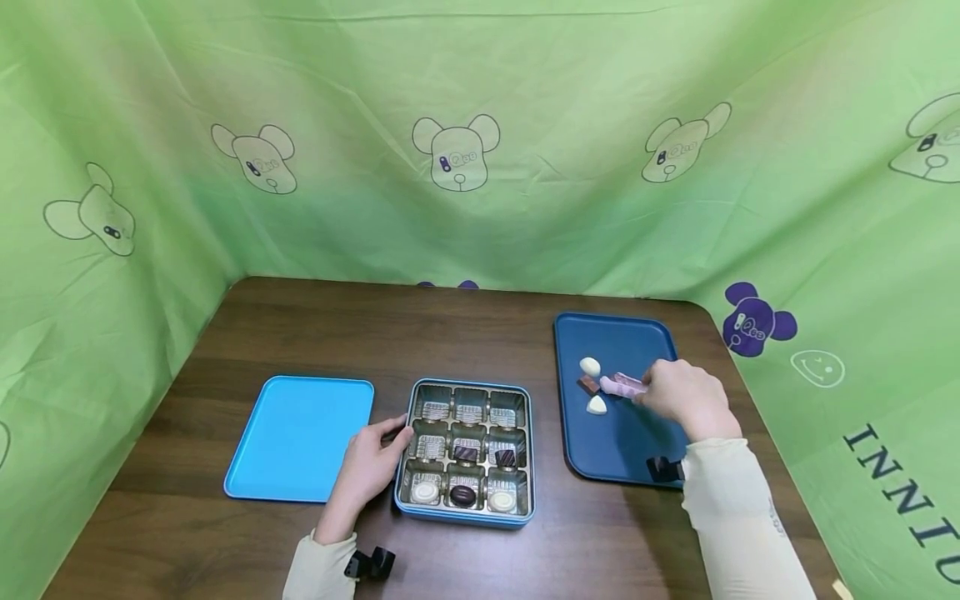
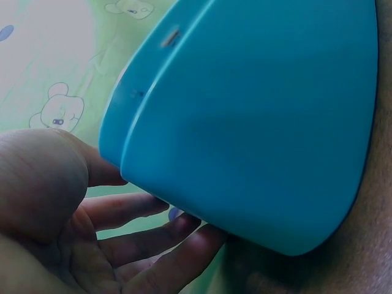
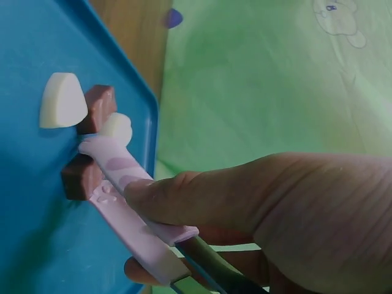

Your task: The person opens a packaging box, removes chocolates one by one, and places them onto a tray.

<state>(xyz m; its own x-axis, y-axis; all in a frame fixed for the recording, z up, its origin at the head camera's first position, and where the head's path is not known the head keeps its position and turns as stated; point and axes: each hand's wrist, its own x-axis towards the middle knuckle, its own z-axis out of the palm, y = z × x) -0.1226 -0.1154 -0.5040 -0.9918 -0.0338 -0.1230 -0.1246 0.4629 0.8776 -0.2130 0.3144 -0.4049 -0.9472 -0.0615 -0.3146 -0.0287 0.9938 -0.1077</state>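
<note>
My right hand [image 1: 686, 398] grips pink tongs [image 3: 131, 223] between thumb and fingers over the dark blue tray [image 1: 617, 454]. In the right wrist view, a brown chocolate [image 3: 79, 177] lies right at the two tong tips. Close by are another brown chocolate [image 3: 100, 107], a larger white chocolate [image 3: 63, 101] and a smaller white one [image 3: 119, 127]. My left hand [image 1: 369, 462] touches the left side of a blue tin [image 1: 468, 518], thumb by the rim and fingertips against the wall. The tin's divided insert holds striped dark chocolates [image 1: 466, 454], white round ones [image 1: 426, 492] and a dark oval one [image 1: 462, 496].
A flat bright blue tray or lid [image 1: 300, 433] lies left of the tin on the wooden table [image 1: 420, 333]. Green printed cloth [image 1: 465, 217] hangs behind the table and along both sides. The tin's back row shows bare compartments.
</note>
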